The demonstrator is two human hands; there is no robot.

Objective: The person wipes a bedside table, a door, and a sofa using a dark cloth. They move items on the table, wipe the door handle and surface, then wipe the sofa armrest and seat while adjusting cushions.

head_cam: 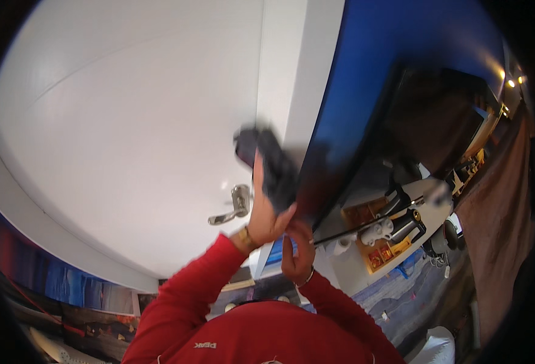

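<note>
A dark, blurred cloth-like item lies over the palm and fingers of my left hand, raised beside the edge of a white door. Whether the hand grips it or wears it, I cannot tell. Just below and to the right is my right hand, fingers bent and close to the left hand's wrist side; anything between its fingertips is too blurred to see. A metal door lever handle sits to the left of my left hand.
Right of the white door frame is a dark glossy panel with reflections. Beyond it, a white counter bears a wooden tray, white cups and a black and silver kettle. A brown curtain hangs at the far right.
</note>
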